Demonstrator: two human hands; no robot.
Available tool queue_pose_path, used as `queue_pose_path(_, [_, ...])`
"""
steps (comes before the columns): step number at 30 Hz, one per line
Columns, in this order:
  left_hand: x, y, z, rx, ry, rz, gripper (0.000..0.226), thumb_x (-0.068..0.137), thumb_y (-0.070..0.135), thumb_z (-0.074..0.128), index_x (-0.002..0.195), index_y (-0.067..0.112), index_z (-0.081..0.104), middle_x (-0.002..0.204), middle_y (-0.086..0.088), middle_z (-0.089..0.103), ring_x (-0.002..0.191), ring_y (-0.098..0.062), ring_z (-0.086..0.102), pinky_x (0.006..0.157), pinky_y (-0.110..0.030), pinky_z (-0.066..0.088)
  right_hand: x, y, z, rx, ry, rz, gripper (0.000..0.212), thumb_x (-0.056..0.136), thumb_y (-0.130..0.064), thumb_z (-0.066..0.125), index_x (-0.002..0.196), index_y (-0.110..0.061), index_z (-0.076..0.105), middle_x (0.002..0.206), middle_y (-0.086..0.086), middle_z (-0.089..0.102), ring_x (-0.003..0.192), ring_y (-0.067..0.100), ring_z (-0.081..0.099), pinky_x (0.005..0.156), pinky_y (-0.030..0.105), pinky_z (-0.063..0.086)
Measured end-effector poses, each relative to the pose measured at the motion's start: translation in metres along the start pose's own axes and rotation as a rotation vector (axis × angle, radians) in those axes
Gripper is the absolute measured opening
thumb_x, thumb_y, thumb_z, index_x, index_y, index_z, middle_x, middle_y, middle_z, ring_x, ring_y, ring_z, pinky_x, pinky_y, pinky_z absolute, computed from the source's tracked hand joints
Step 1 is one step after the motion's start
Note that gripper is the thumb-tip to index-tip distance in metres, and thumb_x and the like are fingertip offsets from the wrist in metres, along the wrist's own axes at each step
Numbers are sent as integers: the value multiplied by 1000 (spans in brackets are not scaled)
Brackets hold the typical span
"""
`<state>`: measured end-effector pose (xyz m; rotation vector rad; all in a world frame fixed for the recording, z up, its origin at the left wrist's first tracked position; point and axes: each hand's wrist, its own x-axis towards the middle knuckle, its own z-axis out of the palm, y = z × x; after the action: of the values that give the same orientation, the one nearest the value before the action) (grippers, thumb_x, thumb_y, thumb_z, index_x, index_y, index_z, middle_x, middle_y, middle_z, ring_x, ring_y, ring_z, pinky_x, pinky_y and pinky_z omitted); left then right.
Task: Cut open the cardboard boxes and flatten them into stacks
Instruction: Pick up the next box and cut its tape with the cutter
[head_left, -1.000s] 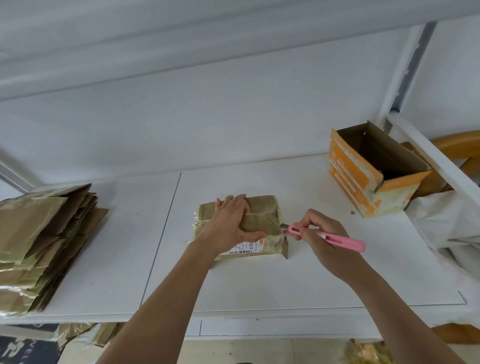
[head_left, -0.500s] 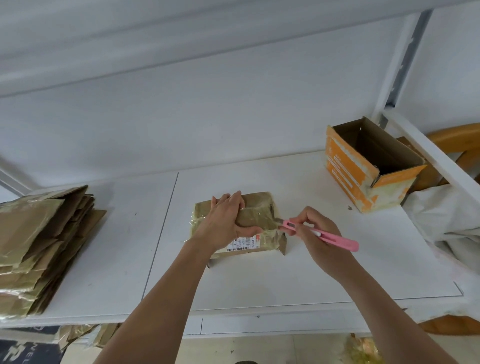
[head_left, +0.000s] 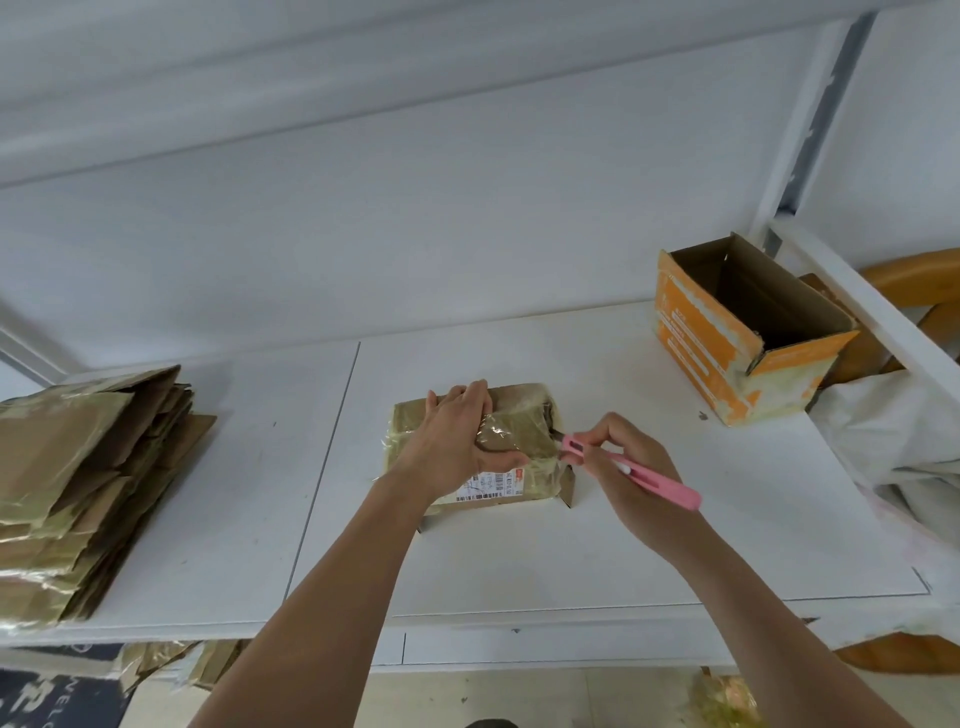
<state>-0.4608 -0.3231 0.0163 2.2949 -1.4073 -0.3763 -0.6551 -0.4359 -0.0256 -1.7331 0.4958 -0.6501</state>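
My left hand (head_left: 457, 441) pins the small tape-wrapped brown cardboard box (head_left: 511, 441) — right hand (head_left: 631, 467) grips the slim pink plastic cutter (head_left: 631, 470) at its end seam; next, I'd slit the tape.

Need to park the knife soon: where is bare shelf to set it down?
Bare shelf lies between the taped box and orange box, and between the flattened stack and taped box. The far right is crowded by white bags.

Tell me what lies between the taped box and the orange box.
Head view: only bare white table between the taped box and the orange box.
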Motion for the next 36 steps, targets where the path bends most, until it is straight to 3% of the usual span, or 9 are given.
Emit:
queue_pose_path(4, [-2, -3, 0, -17, -27, 59, 53, 75, 47, 79, 89, 18, 37, 85, 13, 43, 100, -20, 47, 117, -51, 16, -2, -7, -17, 22, -21, -14, 14, 91, -10, 56, 79, -3, 56, 84, 6, 71, 89, 16, 72, 80, 50, 53])
queue_pose_path(7, [-2, -4, -1, -14, -97, 91, 46, 77, 46, 77, 99, 19, 48, 124, 5, 53, 145, -32, 23, 120, -55, 2, 11, -7, -24, 82, 106, -82, 18, 87, -22, 57, 81, -5, 57, 86, 11, 71, 90, 26, 72, 83, 54, 56])
queue_pose_path(9, [0, -3, -2, 51, -146, 133, 50, 76, 46, 78, 111, 20, 53, 154, -8, 34, 151, -28, 7, 120, -53, -3, 26, -6, -18, 49, 165, -114, 13, 93, -17, 56, 87, -6, 56, 95, 4, 72, 94, 23, 71, 82, 52, 57])
queue_pose_path(13, [2, -2, -11, 135, -177, 198, 53, 78, 39, 79, 126, 25, 59, 162, -5, 18, 152, -24, 0, 121, -49, -4, 44, -5, 6, -32, 128, -123, 7, 100, -12, 53, 94, -8, 56, 94, 9, 67, 87, 30, 66, 73, 49, 55])
queue_pose_path(18, [-5, -17, -31, 158, -199, 60, 60, 88, 9, 67, 134, 44, 51, 159, 10, 20, 150, -11, 0, 120, -54, -4, 32, 4, 20, -139, 133, -217, 10, 98, -6, 55, 89, -5, 53, 72, -3, 58, 57, 7, 53, 52, 15, 36])
queue_pose_path(21, [-15, -27, -23, -142, -226, -127, 69, 87, -6, 52, 133, 45, 51, 161, 14, 7, 149, -9, 5, 120, -44, 17, 21, 11, 25, -116, 109, -191, 10, 98, -9, 55, 88, -12, 53, 86, 0, 68, 73, 15, 68, 58, 31, 52])
queue_pose_path(25, [-18, -29, -8, -320, -200, -161, 75, 84, -9, 46, 137, 44, 46, 156, 26, -1, 143, -13, 24, 100, -31, 47, 28, -5, 26, -47, 211, -257, 19, 93, -26, 53, 86, -8, 55, 79, 15, 66, 71, 33, 66, 60, 49, 51])
queue_pose_path(31, [-11, -25, -15, -233, -201, -149, 71, 80, -6, 51, 135, 40, 48, 147, 24, 10, 124, -13, 43, 84, -25, 53, 45, -21, 35, 122, 13, -132, 32, 83, -32, 57, 80, 0, 56, 75, 15, 65, 70, 50, 56, 61, 62, 45])
queue_pose_path(36, [-8, -22, -21, -134, -207, -126, 60, 77, -3, 56, 117, 40, 47, 131, 15, 18, 103, -17, 55, 61, -22, 52, 46, -22, 41, 37, -58, -108, 29, 79, -37, 58, 73, -8, 55, 76, 7, 67, 80, 48, 60, 62, 54, 48])
